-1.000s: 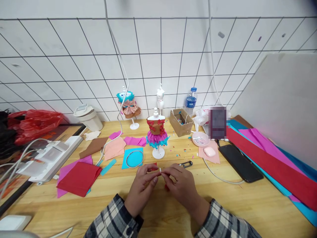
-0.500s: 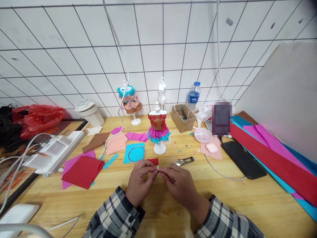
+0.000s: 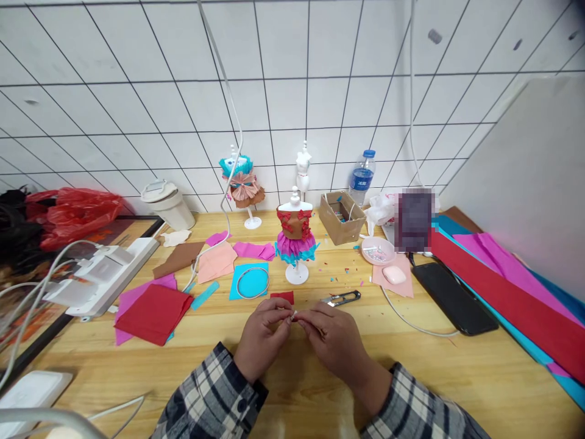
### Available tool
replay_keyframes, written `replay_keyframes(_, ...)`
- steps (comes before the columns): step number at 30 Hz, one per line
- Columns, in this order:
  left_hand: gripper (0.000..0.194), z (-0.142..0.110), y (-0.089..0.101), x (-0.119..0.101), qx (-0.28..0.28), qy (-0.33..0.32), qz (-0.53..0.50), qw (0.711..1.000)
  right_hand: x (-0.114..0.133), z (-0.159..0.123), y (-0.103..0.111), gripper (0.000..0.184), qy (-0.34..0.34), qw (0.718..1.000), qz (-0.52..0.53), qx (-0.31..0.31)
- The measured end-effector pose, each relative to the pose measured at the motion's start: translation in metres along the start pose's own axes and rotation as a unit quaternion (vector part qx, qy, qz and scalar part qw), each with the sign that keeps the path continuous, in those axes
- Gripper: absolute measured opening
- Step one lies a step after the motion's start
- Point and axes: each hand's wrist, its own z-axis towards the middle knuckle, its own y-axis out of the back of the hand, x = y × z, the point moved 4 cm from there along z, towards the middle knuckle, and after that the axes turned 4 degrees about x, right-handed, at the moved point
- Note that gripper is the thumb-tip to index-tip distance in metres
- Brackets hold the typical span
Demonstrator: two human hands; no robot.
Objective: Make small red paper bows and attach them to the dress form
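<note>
My left hand [image 3: 264, 334] and my right hand [image 3: 336, 342] meet fingertip to fingertip above the table. Both are closed in a pinch on one tiny whitish piece [image 3: 294, 315], too small to name. Just beyond my left fingers lies a small red paper strip [image 3: 282, 297]. Thread snips [image 3: 343, 297] rest past my right hand. Behind them stands a mini dress form [image 3: 295, 231] in a brown top with red bows and a purple skirt edged in blue. A metal ring [image 3: 253, 297] lies on a blue paper square [image 3: 234, 281] to the left.
Stacked red paper [image 3: 153, 312] and a power strip [image 3: 137, 256] are at left. At the back stand another dressed form [image 3: 244, 186], a bare white form [image 3: 303, 167], a cardboard box [image 3: 342, 228] and a bottle [image 3: 362, 177]. A pink dish [image 3: 386, 251] and black phone [image 3: 452, 299] sit right.
The view has shifted slightly. My fingertips have parted a little, and the whitish piece between them now sits tilted. Everything on the table stays in place.
</note>
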Motion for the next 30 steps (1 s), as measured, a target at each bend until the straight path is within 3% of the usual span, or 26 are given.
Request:
replay_keyframes(13,0.017,-0.0022,-0.0035,0.0031,0.012,-0.007,0.064,0.998,-0.0091,0.0023,-0.0009,0.020,-0.046,0.999,0.003,0.024)
replay_keyframes(24,0.012,-0.0033,-0.0033,0.0081,-0.016,0.021,0.052,0.998,-0.0001,-0.0008,-0.0024,0.020,-0.018,1.000,-0.014,0.013)
replay_keyframes(30,0.017,-0.0030,-0.0052,0.0086,0.004,0.022,0.056,0.998,-0.0024,0.0003,-0.0016,0.019,-0.022,1.000,-0.009,0.009)
